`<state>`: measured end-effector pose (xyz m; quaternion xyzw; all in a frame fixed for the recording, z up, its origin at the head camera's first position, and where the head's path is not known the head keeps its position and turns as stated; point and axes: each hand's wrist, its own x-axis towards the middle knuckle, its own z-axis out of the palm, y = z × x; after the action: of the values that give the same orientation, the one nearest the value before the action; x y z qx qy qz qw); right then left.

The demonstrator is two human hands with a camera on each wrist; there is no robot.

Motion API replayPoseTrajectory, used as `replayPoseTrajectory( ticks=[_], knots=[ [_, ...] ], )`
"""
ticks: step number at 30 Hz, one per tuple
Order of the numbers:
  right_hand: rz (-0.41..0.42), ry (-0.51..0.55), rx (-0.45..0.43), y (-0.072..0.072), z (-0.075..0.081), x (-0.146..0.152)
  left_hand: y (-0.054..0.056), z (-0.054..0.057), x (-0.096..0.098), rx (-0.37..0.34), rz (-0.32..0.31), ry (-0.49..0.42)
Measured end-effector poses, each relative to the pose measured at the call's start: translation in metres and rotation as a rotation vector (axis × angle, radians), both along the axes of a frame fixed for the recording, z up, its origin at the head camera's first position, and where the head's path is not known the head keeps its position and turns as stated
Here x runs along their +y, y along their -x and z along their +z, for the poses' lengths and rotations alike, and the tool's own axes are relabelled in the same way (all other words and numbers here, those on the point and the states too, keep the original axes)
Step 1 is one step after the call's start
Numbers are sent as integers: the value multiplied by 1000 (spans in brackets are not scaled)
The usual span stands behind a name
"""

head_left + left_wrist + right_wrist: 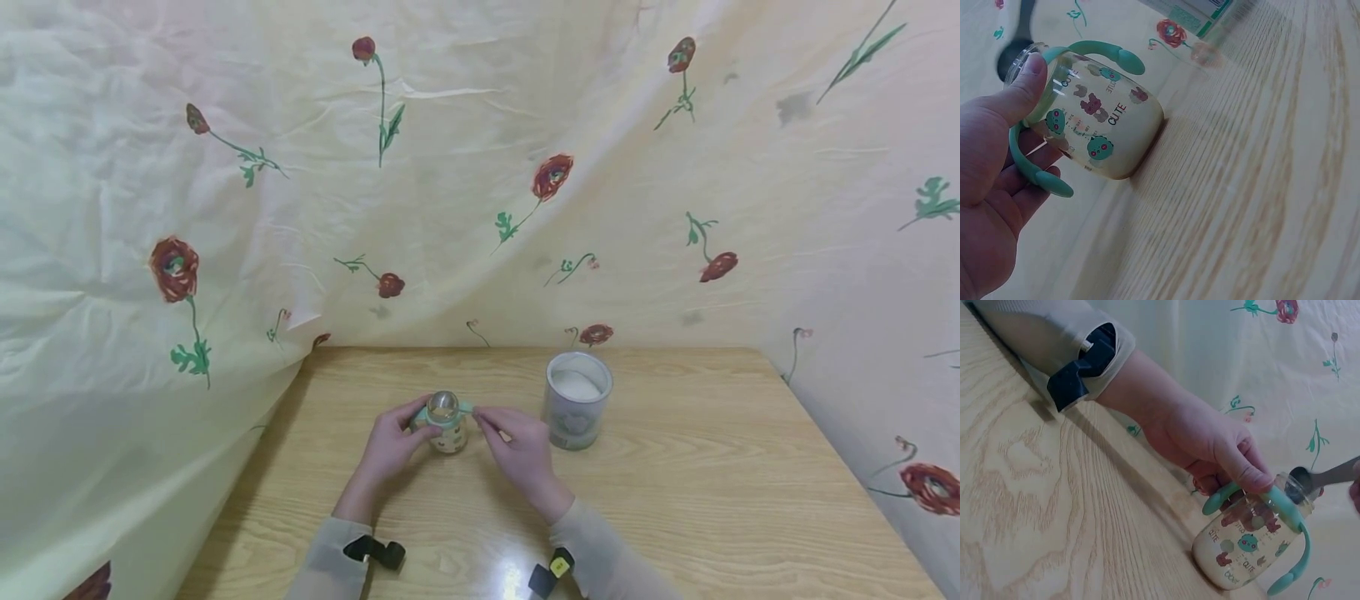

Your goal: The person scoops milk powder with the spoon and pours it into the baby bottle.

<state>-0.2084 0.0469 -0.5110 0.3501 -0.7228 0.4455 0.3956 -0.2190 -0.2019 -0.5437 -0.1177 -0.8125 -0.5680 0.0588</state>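
A clear baby bottle with mint-green handles and cartoon prints stands on the wooden table, pale contents inside. My left hand holds it around the neck, thumb on the collar. In the right wrist view the bottle shows its uncapped mouth. A dark scoop has its round bowl at that mouth. My right hand pinches the scoop's handle; only its fingertips show at the right wrist view's edge. Dark and blurred, the scoop also appears in the left wrist view.
A large open can with white contents stands right of my right hand. A flower-print cloth hangs behind and beside the wooden table. Dark wrist cameras sit on both sleeves.
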Motion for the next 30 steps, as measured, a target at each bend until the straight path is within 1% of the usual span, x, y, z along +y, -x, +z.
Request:
replayPoseTrajectory(
  ticks=[3, 5, 9, 12, 17, 25, 30],
  knots=[
    [-2, 6, 7, 1, -1, 1, 0, 1, 0, -3, -2, -4],
    [-1, -2, -14, 1, -2, 1, 0, 1, 1, -3, -2, -5],
    [-12, -25, -96, 1, -4, 2, 0, 0, 1, -7, -1, -4],
    [-19, -32, -126, 1, -5, 2, 0, 0, 1, -6, -3, -7],
    [-24, -28, -136, 0, -5, 2, 0, 0, 1, 1, -6, -5],
    [-6, -20, -148, 1, -5, 2, 1, -1, 1, 20, -16, -3],
    [0, -6, -186, 1, -4, 2, 0, -1, 1, 26, -12, 7]
  ],
)
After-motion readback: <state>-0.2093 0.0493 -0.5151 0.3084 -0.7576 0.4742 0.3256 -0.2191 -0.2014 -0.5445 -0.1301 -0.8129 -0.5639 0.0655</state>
